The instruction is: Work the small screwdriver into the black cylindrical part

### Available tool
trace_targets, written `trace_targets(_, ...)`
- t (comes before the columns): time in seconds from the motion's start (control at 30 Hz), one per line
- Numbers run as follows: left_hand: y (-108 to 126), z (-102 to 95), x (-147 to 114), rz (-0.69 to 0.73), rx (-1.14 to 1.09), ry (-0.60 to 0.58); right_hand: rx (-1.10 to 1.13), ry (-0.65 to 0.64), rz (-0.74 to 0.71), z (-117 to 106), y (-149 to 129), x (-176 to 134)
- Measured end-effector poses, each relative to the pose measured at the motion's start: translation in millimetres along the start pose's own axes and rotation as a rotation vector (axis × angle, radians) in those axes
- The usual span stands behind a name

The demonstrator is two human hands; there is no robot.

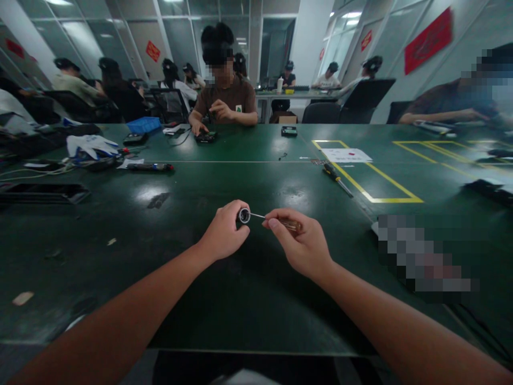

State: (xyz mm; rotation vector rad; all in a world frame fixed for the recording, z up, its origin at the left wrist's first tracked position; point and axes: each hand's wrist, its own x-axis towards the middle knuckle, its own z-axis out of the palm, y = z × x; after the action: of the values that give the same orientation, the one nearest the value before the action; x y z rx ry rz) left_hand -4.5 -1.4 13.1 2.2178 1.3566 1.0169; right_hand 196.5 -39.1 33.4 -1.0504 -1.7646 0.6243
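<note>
Over the green table, my left hand is closed round a small dark cylindrical part. Its round, silver-rimmed open end faces me and slightly right. In my right hand is a screwdriver with a clear brownish handle, its fingers wrapped round that handle. The thin metal shaft points left, and its tip is at the rim of the cylindrical part; I cannot tell how far inside it reaches. My left fingers hide most of the part's body.
A black and yellow screwdriver lies right, near a white paper sheet and yellow tape outlines. A pixelated object sits at the right. Leftward are a black pen-like tool, white gloves and a blue bin. A person works opposite.
</note>
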Motion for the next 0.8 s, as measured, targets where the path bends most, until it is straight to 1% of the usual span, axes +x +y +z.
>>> trace_targets(0.2,1.3,-0.9,0.1,0.0,0.008,-0.013,-0.018,-0.019,0.003,-0.1,-0.5,-0.6)
trace_targets(0.47,2.6,-1.7,0.2,-0.009,0.004,-0.034,-0.024,-0.014,-0.006,-0.5,-1.0,0.4)
trace_targets(0.6,2.1,-1.1,1.1,-0.039,-0.03,-0.024,-0.057,-0.043,-0.025,-1.1,-1.7,0.6)
trace_targets(0.7,2.8,-0.6,1.4,-0.056,-0.039,-0.008,-0.053,-0.021,-0.024,-1.7,-1.6,-0.3)
trace_targets(0.8,3.8,-0.8,0.9,-0.064,-0.043,-0.022,-0.072,-0.024,-0.039,-1.9,-2.2,-0.6)
